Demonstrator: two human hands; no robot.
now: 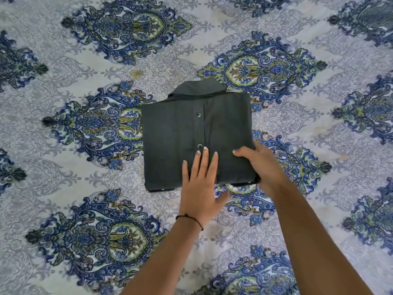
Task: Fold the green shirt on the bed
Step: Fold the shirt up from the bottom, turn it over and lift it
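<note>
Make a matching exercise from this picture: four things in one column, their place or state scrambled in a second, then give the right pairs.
Column one:
1. green shirt
2. left hand
3. right hand
4. collar

Column two:
A. grips the shirt's near right corner, thumb on top
B. sticks out at the far edge of the fold
C. lies flat, fingers spread, on the shirt's near edge
D. folded into a rectangle on the patterned bedsheet, button strip up

Pairs: 1-D, 2-C, 3-A, 4-B
</note>
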